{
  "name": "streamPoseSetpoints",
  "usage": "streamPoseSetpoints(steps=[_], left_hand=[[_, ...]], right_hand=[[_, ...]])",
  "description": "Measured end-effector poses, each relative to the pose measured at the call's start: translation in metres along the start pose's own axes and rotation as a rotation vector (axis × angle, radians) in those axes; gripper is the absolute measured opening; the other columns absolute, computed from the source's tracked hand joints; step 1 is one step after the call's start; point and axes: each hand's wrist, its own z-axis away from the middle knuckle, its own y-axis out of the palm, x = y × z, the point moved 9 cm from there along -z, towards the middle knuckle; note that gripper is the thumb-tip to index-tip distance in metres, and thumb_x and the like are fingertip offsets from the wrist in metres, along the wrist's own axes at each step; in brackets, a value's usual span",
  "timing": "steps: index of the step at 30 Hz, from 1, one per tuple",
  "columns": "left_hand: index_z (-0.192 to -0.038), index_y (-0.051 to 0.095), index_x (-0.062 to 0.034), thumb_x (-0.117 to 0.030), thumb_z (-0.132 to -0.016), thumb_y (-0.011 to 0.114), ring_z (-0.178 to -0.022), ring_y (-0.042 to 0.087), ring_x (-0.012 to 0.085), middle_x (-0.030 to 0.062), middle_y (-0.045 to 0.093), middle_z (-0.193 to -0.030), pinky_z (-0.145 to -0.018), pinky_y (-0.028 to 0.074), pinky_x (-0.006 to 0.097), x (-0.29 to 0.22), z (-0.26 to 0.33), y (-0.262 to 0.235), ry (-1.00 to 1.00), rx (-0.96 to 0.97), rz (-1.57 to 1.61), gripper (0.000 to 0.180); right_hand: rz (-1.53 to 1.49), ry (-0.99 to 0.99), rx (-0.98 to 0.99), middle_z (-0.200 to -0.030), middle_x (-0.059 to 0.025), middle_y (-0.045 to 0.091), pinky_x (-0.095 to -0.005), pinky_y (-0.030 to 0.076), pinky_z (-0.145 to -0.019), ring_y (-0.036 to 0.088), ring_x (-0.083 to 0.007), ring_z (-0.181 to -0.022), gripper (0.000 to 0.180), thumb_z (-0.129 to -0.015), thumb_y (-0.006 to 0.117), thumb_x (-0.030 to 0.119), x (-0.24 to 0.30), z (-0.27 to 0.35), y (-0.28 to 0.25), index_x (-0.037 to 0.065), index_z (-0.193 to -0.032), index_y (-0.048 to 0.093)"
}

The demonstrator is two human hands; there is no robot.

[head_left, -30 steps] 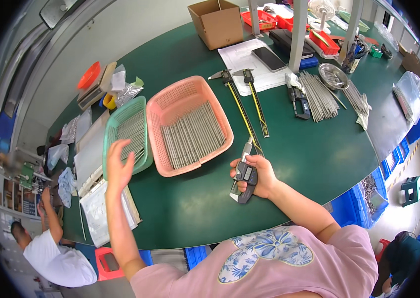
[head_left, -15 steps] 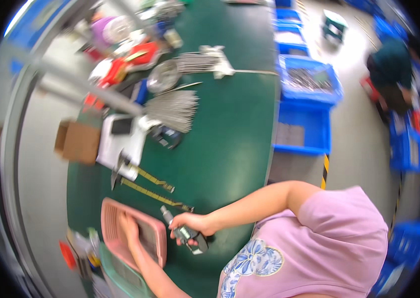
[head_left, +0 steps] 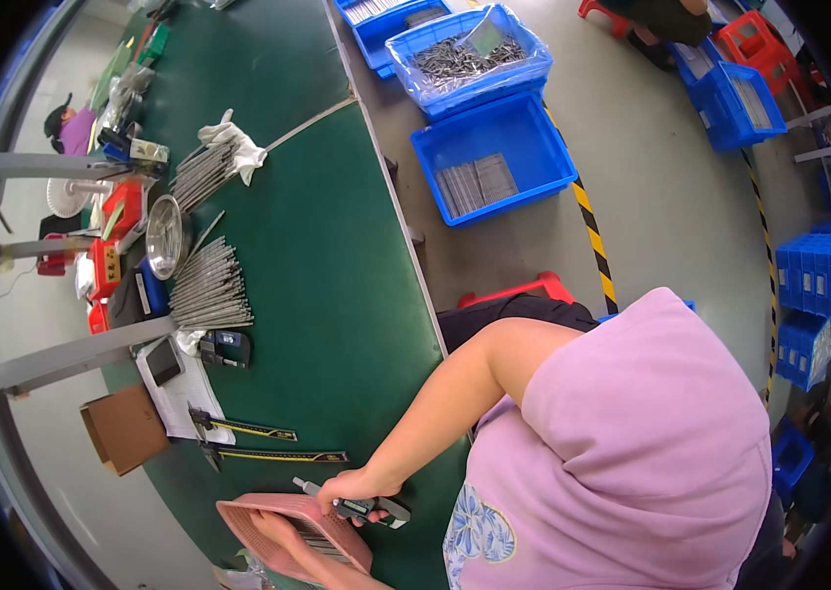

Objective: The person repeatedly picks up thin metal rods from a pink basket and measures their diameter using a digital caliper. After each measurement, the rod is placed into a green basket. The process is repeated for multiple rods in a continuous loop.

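Observation:
My right hand (head_left: 349, 486) grips a grey and black digital caliper (head_left: 368, 508) just above the green table (head_left: 317, 295), near its front edge. Beside it on the left stands a pink plastic tray (head_left: 256, 515) holding thin metal rods (head_left: 315, 536). My left hand (head_left: 278, 537) reaches into that tray and rests on the rods; whether its fingers close on one is unclear. The tray's lower part runs out of view.
Two long black and yellow calipers (head_left: 256, 429) lie behind the tray. A cardboard box (head_left: 120, 429), a phone (head_left: 162, 362) on paper, a fan of metal rods (head_left: 209, 291) and a metal bowl (head_left: 165, 234) sit further back. Blue bins (head_left: 494, 157) and a red stool (head_left: 519, 291) stand on the floor.
The view has swung round toward the floor and bins. My left hand moved from the green tray to the pink tray. My right hand keeps hold of the caliper.

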Motion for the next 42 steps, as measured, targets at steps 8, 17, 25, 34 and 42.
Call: streamPoseSetpoints(steps=[8,17,25,34,42], left_hand=[[-0.112,0.047,0.0046,-0.024,-0.089,0.047,-0.097,0.051,0.0306,0.0206,0.052,-0.106,-0.086,0.039,0.034,-0.058,-0.035,-0.005,0.201,-0.006,-0.159,0.037],[-0.116,0.042,-0.0046,-0.017,-0.082,0.057,-0.089,0.052,0.0200,0.0114,0.054,-0.099,-0.073,0.044,0.031,-0.112,-0.007,-0.060,-0.064,-0.224,0.577,0.038],[-0.096,0.054,-0.0033,-0.008,-0.081,0.058,-0.077,0.055,0.0115,0.0039,0.056,-0.086,-0.065,0.048,0.024,-0.113,0.063,-0.029,-0.167,0.246,0.666,0.016],[-0.097,0.038,-0.0059,-0.012,-0.092,0.039,-0.079,0.063,0.0268,0.0226,0.059,-0.094,-0.066,0.053,0.030,-0.146,0.115,-0.060,-0.078,-0.042,1.116,0.008],[-0.095,0.044,-0.0047,-0.011,-0.090,0.045,-0.081,0.062,0.0269,0.0212,0.058,-0.094,-0.067,0.055,0.030,-0.159,0.159,0.001,-0.066,-0.036,1.434,0.009]], right_hand=[[-0.021,-0.033,-0.022,-0.065,-0.0083,0.051,-0.0310,0.036,-0.039,0.045,-0.0156,-0.043,0.035,-0.065,0.052,0.039,0.002,0.008,-0.001,0.006,-0.077,0.048],[-0.086,0.038,-0.016,-0.069,-0.0101,0.056,-0.0284,0.038,-0.037,0.047,-0.0148,-0.040,0.033,-0.074,0.052,0.035,0.003,-0.004,-0.005,0.004,-0.086,0.052],[-0.003,0.046,-0.005,-0.075,-0.0104,0.058,-0.0291,0.043,-0.046,0.052,-0.0159,-0.049,0.035,-0.078,0.045,0.034,-0.001,-0.012,0.003,0.003,-0.093,0.053],[0.056,-0.022,-0.007,-0.072,-0.0118,0.057,-0.0269,0.039,-0.041,0.046,-0.0176,-0.043,0.059,-0.082,0.029,0.057,0.015,0.002,0.007,0.003,-0.091,0.052],[-0.045,-0.115,0.061,-0.072,-0.0104,0.056,-0.0249,0.037,-0.039,0.043,-0.0155,-0.040,0.057,-0.086,0.027,0.054,0.035,0.006,0.012,0.002,-0.090,0.050]])
